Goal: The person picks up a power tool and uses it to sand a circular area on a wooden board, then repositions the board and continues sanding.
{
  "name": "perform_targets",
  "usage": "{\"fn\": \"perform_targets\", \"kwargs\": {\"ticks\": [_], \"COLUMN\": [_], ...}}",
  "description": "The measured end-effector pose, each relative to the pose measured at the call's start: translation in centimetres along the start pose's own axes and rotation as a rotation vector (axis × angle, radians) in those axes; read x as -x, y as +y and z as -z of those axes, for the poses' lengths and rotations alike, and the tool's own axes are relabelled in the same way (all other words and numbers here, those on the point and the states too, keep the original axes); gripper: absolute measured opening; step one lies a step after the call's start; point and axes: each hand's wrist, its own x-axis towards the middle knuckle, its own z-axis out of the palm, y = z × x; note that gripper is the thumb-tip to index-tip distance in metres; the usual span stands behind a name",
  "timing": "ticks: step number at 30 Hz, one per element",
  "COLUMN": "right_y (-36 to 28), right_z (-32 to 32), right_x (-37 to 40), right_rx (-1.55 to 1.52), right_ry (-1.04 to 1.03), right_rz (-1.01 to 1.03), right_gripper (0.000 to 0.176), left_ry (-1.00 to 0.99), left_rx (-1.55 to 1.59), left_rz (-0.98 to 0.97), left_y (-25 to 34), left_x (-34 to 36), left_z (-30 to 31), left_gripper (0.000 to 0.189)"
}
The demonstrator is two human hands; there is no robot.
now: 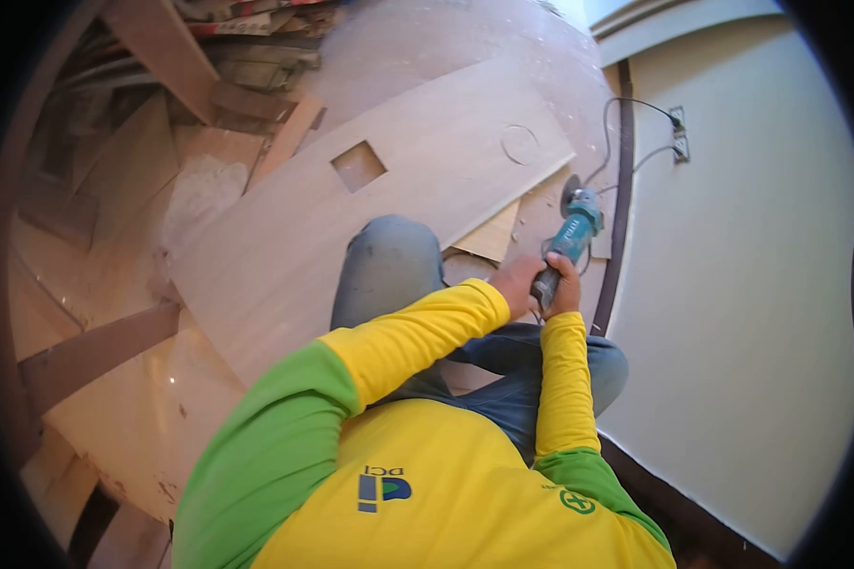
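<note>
A teal angle grinder (575,233) is in front of me, its cutting disc (570,194) pointing away near the right edge of the large pale slab (285,228). My right hand (565,284) is closed around the dark rear of the grinder's body, the thumb lying along it. From the other side, my left hand (515,283) grips the same rear end, close against the right one. A square hole is cut through the slab, and a thin circle is marked or cut near its far right corner.
Dust hazes the floor beyond the slab. Cords run to a wall outlet (679,135) on the pale wall (740,266) at right. Wooden pieces (166,52) and offcuts are piled at upper left. A smaller board (489,237) lies partly under the slab. My knee (389,261) overlaps the slab's near side.
</note>
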Motion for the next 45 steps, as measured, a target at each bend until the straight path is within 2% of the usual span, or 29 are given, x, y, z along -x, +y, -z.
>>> {"fn": "perform_targets", "kwargs": {"ticks": [3,4,5,6,7,9,11,12,13,14,15,16,18,19,20,22,24,30,38,40,45], "right_y": [0.0,0.2,0.4,0.7,0.8,0.7,1.4,1.7,2.1,2.4,2.7,2.5,3.0,3.3,2.5,1.2,1.4,-1.1,-0.7,-0.9,-0.9], "right_z": [-0.5,-0.8,-0.9,-1.2,-1.8,-2.8,-2.3,-2.0,-1.7,-1.9,-2.7,-2.9,-2.4,-1.3,-2.5,-5.7,-4.9,-8.8,-7.7,-7.9,-8.0], "right_x": [-0.2,-0.2,-0.1,-0.3,-0.2,0.4,-1.3,-2.2,-2.8,-3.6,-4.7,-5.9,-9.4,-11.9,-12.5,-13.4,-17.7,-21.4,-25.3,-25.3,-25.6], "right_rx": [-0.033,-0.037,0.075,0.185,0.183,0.351,0.391,0.427,0.458,0.449,0.53,0.61,0.744,0.906,1.068,1.174,1.24,1.236,1.337,1.337,1.325], "right_ry": [-0.012,-0.028,-0.003,0.026,0.028,0.135,0.156,0.137,0.128,0.15,0.169,0.197,0.238,0.258,0.303,0.366,0.354,0.334,0.392,0.393,0.395], "right_rz": [-0.066,-0.077,-0.001,0.078,0.066,0.054,0.049,0.074,0.101,0.108,0.133,0.16,0.252,0.346,0.346,0.305,0.287,0.128,0.081,0.069,0.072], "right_gripper": [0.018,0.018,0.02,0.022,0.022,0.027,0.028,0.027,0.026,0.026,0.027,0.027,0.033,0.041,0.046,0.052,0.057,0.055,0.059,0.06,0.059], "left_ry": [0.039,0.124,0.204,0.299,0.39,0.644,0.791,0.822,0.622,0.491,0.349,0.241,0.102,0.105,0.109,0.126,0.086,0.003,0.032,0.027,-0.026], "left_rx": [-0.137,-0.073,-0.007,0.031,0.074,-0.035,-0.171,-0.324,-0.549,-0.56,-0.665,-0.694,-0.821,-0.855,-0.883,-0.89,-0.882,-0.855,-0.797,-0.849,-0.9], "left_rz": [0.001,-0.157,-0.318,-0.362,-0.403,-0.323,0.04,0.211,0.579,0.968,1.205,1.282,1.284,1.26,1.243,1.16,1.162,1.229,1.289,1.24,1.24], "left_y": [0.6,0.9,1.5,3.5,5.0,1.9,-6.3,-14.3,-19.5,-23.9,-24.5,-27.6,-32.7,-32.7,-32.5,-33.5,-32.7,-30.6,-31.3,-32.7,-32.3], "left_x": [0.8,0.8,0.8,1.1,1.5,2.0,2.4,2.6,3.7,5.4,6.8,8.4,11.0,11.1,11.2,11.8,11.4,10.6,10.8,11.4,11.3], "left_z": [0.6,1.4,2.5,5.6,9.6,17.2,24.2,26.4,29.2,30.1,30.6,31.1,30.6,30.1,29.8,30.0,30.1,30.4,30.4,30.3,30.1], "left_gripper": [0.069,0.069,0.069,0.069,0.069,0.07,0.081,0.096,0.11,0.125,0.143,0.14,0.142,0.144,0.145,0.15,0.151,0.154,0.153,0.163,0.159]}}
